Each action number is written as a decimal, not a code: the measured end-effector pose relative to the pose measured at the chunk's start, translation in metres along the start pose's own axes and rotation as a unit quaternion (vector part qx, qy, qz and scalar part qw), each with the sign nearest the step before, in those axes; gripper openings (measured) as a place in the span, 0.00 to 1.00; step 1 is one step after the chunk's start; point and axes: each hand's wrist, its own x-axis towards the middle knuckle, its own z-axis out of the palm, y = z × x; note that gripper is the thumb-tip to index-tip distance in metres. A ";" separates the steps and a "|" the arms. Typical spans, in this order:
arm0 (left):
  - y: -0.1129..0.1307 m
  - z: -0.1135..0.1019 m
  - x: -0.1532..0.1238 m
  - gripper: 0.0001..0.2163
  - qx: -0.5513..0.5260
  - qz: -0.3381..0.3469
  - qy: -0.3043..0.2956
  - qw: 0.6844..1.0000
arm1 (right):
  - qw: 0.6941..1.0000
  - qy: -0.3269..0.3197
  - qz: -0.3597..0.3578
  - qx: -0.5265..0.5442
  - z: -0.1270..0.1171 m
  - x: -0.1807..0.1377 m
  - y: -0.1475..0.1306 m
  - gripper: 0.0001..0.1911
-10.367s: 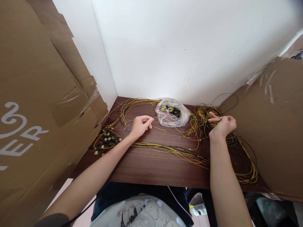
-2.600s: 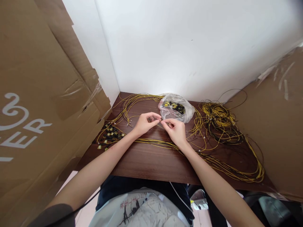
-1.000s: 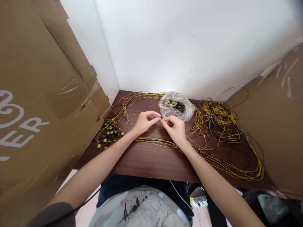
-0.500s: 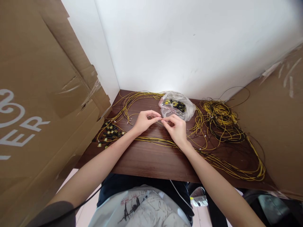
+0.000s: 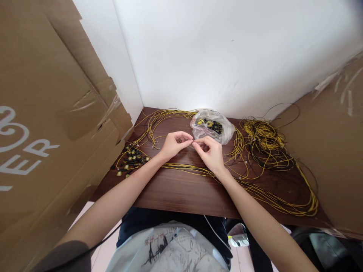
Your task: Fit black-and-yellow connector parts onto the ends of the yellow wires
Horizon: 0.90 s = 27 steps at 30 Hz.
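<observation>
My left hand (image 5: pixel 173 145) and my right hand (image 5: pixel 210 151) meet above the middle of the brown table. Each is closed in a pinch, thumb against fingers, and the fingertips of both almost touch. Whatever sits between them is too small to make out; a thin strand shows just beneath. Right behind the fingers stands a clear plastic bag (image 5: pixel 228 132) with black and yellow small parts (image 5: pixel 210 125) inside. A bundle of yellow and black wires (image 5: pixel 187 169) runs under my wrists. Left of my left hand lie several black connectors with yellowish ends (image 5: pixel 133 158).
A tangled heap of yellow and black wires (image 5: pixel 263 141) lies at the right. More wires (image 5: pixel 159 115) curve along the back left. Cardboard (image 5: pixel 56 113) stands at the left and another cardboard panel (image 5: pixel 329 151) at the right. A white wall (image 5: pixel 212 56) closes the back.
Both hands keep almost the same place and pinch. The fingertips shift slightly, and the small orange-tinted spot between them is less visible now.
</observation>
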 end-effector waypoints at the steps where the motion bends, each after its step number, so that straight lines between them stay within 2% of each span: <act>1: 0.000 0.000 0.000 0.07 0.001 0.002 0.002 1.000 | 1.000 0.001 0.005 -0.002 0.000 0.001 0.000 0.08; 8: -0.003 0.001 0.000 0.08 -0.002 0.006 0.014 1.000 | 1.000 -0.006 0.021 -0.013 0.000 0.002 0.005 0.11; 16: -0.005 0.002 0.000 0.08 0.022 0.017 0.013 1.000 | 0.999 -0.038 0.010 -0.004 0.001 0.001 0.004 0.08; 27: 0.000 0.005 -0.002 0.09 0.020 0.023 0.013 0.999 | 0.999 -0.017 0.030 -0.015 0.001 0.000 0.006 0.09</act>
